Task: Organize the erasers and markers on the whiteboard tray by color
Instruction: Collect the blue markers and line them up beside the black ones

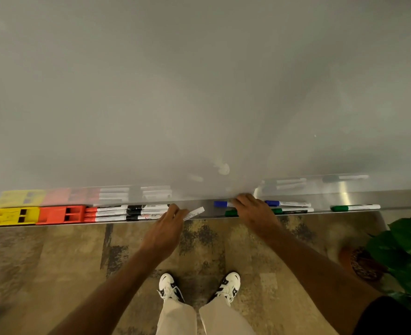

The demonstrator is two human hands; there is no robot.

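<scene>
The metal whiteboard tray (207, 215) runs across the view. From its left end lie a yellow eraser (13, 216), a red eraser (59, 214), three red markers (103, 213) and three black markers (147, 212). My left hand (166, 228) pinches a marker by its cap end, and the white barrel (194, 213) sticks out to the right with its colour hidden. My right hand (255, 213) lies palm down, fingers curled on a blue marker (220, 203), and it covers the barrel of a green marker (231, 212). Further right lie a blue marker (287, 203) and two green markers (292, 210) (355, 207).
The whiteboard (199, 93) fills the upper view and reflects the tray's contents. A potted plant (402, 255) stands on the floor at the lower right, close to my right arm. My feet are on patterned carpet (54, 262) below the tray.
</scene>
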